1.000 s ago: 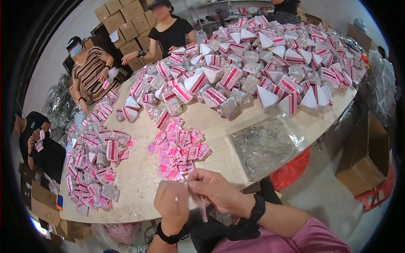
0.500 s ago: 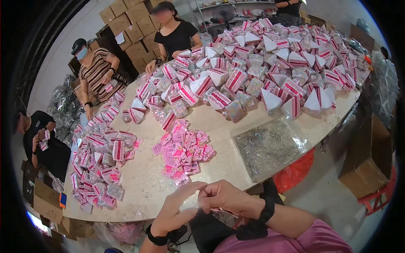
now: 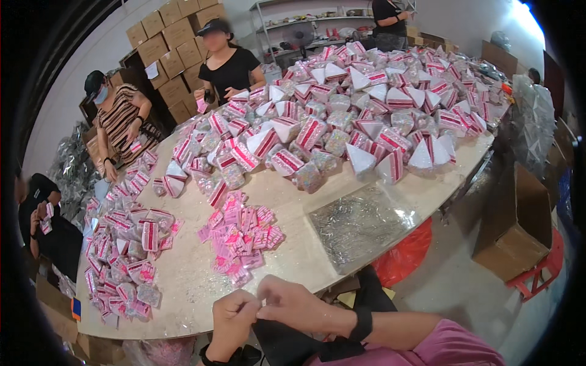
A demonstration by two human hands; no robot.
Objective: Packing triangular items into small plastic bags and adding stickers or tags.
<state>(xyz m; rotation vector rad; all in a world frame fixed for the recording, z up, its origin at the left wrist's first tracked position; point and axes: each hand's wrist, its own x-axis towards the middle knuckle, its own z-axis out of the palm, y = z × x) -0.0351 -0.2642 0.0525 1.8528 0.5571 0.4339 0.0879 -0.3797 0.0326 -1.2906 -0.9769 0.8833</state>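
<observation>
Close together at the table's near edge, my left hand (image 3: 234, 323) and my right hand (image 3: 292, 307) meet at the fingertips. The left fingers are curled in, and the right thumb and fingers are pinched. Whatever lies between them is too small to make out. Just beyond is a heap of pink printed cards (image 3: 243, 238). To the right of the cards, a clear plastic sheet (image 3: 400, 213) bears many thin silvery wire-like strips (image 3: 354, 235).
A big mound of clear-bagged, cake-slice-shaped packs (image 3: 310, 133) covers the table's far side. A smaller pile (image 3: 125, 262) lies left. Several people stand around the table. An open carton (image 3: 510, 226) sits on a red stool (image 3: 540, 268) at right; a red bag (image 3: 403, 256) hangs below the edge.
My left hand, open before, has curled its fingers and come against the right fingertips. The whole view has shifted, so the table sits further left and lower.
</observation>
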